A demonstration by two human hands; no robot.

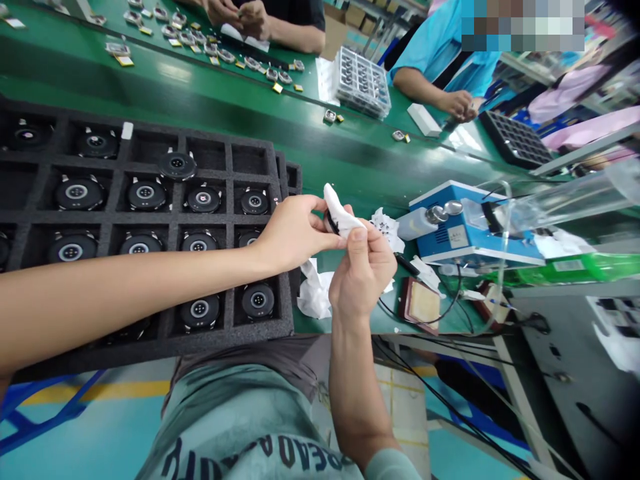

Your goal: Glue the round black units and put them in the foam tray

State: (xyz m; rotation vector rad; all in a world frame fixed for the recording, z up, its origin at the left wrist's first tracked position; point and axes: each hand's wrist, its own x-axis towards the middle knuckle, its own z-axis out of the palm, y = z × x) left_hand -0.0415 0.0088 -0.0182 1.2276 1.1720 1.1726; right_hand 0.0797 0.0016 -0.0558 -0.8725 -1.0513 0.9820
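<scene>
Over the bench, my left hand (295,230) pinches a small dark watch body (332,223), of which only an edge shows. My right hand (361,277) is closed on a white cloth wipe (343,217) that covers most of the watch body, its thumb pressing on the cloth. Below my left forearm lies a black foam tray (267,331) with several round black watch bodies (146,193) face down in its compartments. One watch body (177,165) rests across the dividers instead of down in a compartment.
Crumpled white tissue (315,293) lies beside the tray. To the right are a blue box-shaped device (475,233), a pump bottle (417,223), a sponge block (421,303) and cables. Across the green bench (165,73), two people work near small watch parts and a clear compartment box (363,80).
</scene>
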